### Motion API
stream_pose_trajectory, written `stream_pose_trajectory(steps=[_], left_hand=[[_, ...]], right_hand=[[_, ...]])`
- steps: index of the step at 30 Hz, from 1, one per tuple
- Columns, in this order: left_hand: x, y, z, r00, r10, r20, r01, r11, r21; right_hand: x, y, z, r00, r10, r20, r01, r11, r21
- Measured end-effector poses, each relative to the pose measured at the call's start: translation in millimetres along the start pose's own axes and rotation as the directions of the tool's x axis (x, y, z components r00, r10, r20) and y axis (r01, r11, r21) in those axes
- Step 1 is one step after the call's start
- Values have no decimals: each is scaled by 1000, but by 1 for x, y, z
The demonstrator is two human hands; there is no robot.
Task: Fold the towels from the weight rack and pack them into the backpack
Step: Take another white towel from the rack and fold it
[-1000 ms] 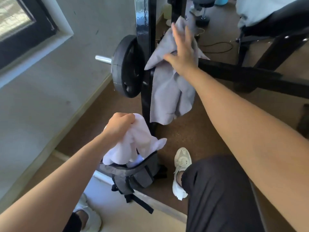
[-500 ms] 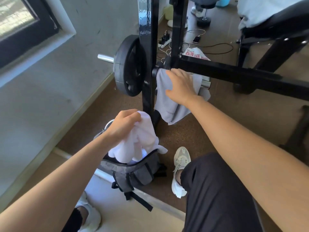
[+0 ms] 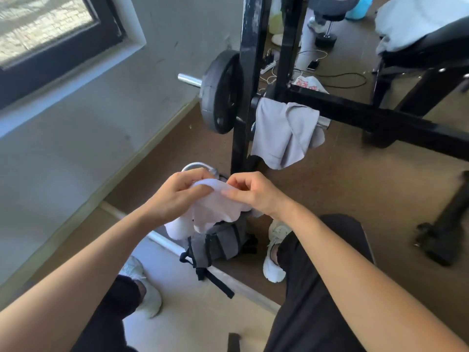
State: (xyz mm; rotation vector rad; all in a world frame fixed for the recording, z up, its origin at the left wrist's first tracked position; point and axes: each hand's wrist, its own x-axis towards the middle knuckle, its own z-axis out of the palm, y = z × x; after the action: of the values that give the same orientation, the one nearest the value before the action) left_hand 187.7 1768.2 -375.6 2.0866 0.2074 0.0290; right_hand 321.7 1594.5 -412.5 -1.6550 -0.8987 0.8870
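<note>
**Left hand** (image 3: 177, 196) and **right hand** (image 3: 256, 195) meet at the centre of the view, both holding 1 white towel (image 3: 215, 210). The left hand's fingers curl over the towel's upper left edge. The right hand pinches the upper right edge between thumb and bent fingers. The towel is bunched between the 2 hands, and its loose lower folds hang down to the top of the backpack (image 3: 220, 243); whether they touch it cannot be told.

The backpack, grey with black straps, stands upright on the floor (image 3: 342, 186) just below the hands, at the foot of the rack (image 3: 243, 102).

A 2nd towel, the grey towel (image 3: 279, 133), hangs unfolded over a chrome bar of the rack, right of the black upright, above the hands and apart from both. A black plate (image 3: 219, 94) sits left of the upright, its chrome bar end (image 3: 189, 80) pointing toward the wall (image 3: 127, 102).

2 pale shoes flank the backpack: left shoe (image 3: 142, 283) and right shoe (image 3: 274, 250).

Further back lie a bench (image 3: 431, 44), a phone (image 3: 312, 64) with cables, and a window (image 3: 45, 29) at upper left.
</note>
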Motion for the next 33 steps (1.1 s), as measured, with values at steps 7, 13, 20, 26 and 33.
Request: stream_pose_trajectory(steps=[7,13,20,26,33], left_hand=[[-67,-9,-11,808,-140,-572,-75,939,-336],[-116,-41,-14,517,-314,-797,-106,900,-423],[-159,-101,17,480,-447,-755,230,894,-384],[-169,-132,16,493,-543,-680,423,832,-359],[-178,-135,9,340,-627,-701,665,688,-292]], right_hand=[[-44,7,33,978,190,84,-169,963,-210],[-63,23,49,949,249,-194,-280,947,-157],[-85,25,68,862,70,-502,-222,943,-249],[-93,23,87,835,121,-537,-181,982,-60],[-81,32,67,698,384,-605,-555,823,-118]])
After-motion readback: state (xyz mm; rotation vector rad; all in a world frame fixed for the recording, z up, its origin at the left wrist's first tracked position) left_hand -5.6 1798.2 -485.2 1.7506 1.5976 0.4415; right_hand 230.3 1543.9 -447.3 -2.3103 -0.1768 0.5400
